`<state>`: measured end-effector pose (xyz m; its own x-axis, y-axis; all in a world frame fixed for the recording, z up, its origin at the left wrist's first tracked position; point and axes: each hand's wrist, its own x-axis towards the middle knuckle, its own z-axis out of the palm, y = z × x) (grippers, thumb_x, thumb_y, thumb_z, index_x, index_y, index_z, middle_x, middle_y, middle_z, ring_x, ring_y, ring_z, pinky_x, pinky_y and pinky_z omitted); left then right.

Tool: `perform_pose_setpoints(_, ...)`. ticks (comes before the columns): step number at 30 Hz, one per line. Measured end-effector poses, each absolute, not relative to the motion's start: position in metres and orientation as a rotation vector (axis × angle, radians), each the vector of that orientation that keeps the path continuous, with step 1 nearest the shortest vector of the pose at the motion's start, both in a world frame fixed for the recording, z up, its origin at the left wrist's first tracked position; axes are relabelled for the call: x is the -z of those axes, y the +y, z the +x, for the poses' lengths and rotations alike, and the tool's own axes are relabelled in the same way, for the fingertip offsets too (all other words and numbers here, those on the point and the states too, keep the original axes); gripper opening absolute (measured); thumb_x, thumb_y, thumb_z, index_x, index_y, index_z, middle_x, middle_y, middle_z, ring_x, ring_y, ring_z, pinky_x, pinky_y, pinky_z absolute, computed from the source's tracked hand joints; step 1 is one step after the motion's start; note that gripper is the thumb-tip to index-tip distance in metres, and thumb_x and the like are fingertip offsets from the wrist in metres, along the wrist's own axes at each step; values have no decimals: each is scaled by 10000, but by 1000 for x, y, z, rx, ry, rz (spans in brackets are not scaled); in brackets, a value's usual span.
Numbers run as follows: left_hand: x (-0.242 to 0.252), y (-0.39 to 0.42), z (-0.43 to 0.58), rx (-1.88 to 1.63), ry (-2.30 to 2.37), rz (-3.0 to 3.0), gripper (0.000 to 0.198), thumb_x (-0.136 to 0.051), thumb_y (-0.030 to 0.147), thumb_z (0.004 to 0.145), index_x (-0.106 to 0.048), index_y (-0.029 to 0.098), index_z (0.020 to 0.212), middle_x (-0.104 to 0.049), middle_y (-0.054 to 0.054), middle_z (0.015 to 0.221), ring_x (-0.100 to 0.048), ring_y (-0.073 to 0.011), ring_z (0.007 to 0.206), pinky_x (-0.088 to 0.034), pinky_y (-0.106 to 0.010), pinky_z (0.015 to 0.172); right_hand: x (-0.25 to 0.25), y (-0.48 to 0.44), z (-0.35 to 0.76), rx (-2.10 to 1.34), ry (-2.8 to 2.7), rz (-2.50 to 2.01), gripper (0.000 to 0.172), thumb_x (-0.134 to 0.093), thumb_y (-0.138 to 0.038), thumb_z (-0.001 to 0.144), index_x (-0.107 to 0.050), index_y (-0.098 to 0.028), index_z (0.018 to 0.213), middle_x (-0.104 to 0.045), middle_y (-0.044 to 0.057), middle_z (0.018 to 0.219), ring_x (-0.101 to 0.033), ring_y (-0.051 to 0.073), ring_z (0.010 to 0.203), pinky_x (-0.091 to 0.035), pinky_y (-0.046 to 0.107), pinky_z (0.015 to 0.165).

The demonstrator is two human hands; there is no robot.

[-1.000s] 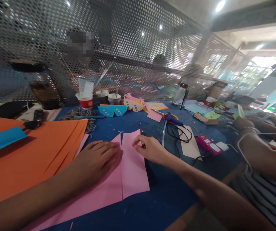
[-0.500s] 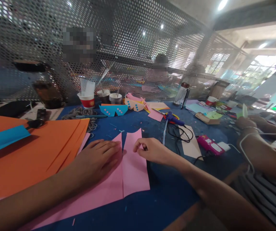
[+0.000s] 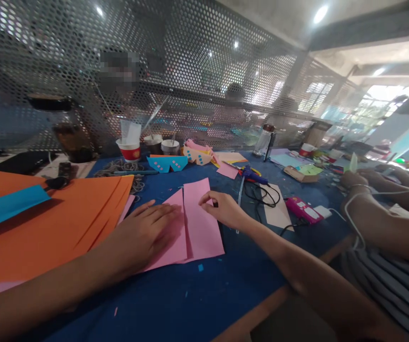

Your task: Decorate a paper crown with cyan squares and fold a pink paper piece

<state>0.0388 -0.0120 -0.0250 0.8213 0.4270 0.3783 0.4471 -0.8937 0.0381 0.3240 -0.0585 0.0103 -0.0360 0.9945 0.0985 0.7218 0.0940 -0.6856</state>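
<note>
A pink sheet of paper (image 3: 200, 223) lies folded on the blue table (image 3: 197, 304), its two flaps meeting at a centre crease. My left hand (image 3: 147, 235) rests flat on the left flap with fingers stretched out. My right hand (image 3: 222, 209) pinches the right flap near its upper edge, thumb and fingers closed on the paper.
A stack of orange sheets (image 3: 47, 223) with a blue strip (image 3: 8, 206) lies to the left. Cups (image 3: 130, 149), paper boats (image 3: 167, 164), a blue glue gun (image 3: 254, 175) with cables and a pink box (image 3: 300, 210) sit further back. Another person's arms (image 3: 386, 223) are at the right. A perforated metal screen (image 3: 190, 71) closes off the back.
The pink paper has slid away from me with both hands on it. The right flap now overlaps the left one slightly.
</note>
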Motion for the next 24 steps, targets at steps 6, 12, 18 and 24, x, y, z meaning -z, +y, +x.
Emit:
perform_pose_setpoints(6, 39, -9, 36, 512, -631, -2965, 430, -433, 424, 1159, -631, 292, 1517, -666, -99, 1589, -635, -313, 1433, -416, -565, 1254, -13, -58, 328, -638, -1882, -1650, 148, -713, -235, 989, -778, -217, 1121, -808, 19, 1126, -645, 155, 877, -420, 283, 801)
perform_pose_setpoints(12, 36, -12, 37, 484, -568, -2920, 418, -436, 414, 1165, -613, 299, 1526, -656, -95, 1599, -595, -304, 1466, -350, -561, 1281, -20, -66, 328, -717, -1979, -1653, 159, -712, -174, 962, -796, -229, 1084, -819, 6, 1112, -615, 139, 814, -408, 289, 784)
perform_pose_setpoints(18, 30, -15, 38, 501, -555, -2943, 394, -441, 363, 1150, -640, 327, 1489, -677, -76, 1564, -615, -303, 1437, -320, -557, 1292, -19, -66, 324, -704, -1982, -1732, 163, -695, -146, 931, -808, -234, 1009, -799, -7, 957, -600, 138, 767, -375, 281, 733)
perform_pose_setpoints(24, 32, -14, 37, 484, -580, -2939, 399, -442, 421, 1160, -625, 335, 1504, -650, -69, 1605, -595, -302, 1463, -295, -552, 1301, -22, -68, 324, -726, -1969, -1729, 143, -707, -145, 934, -805, -224, 1002, -796, -3, 936, -596, 140, 762, -381, 288, 743)
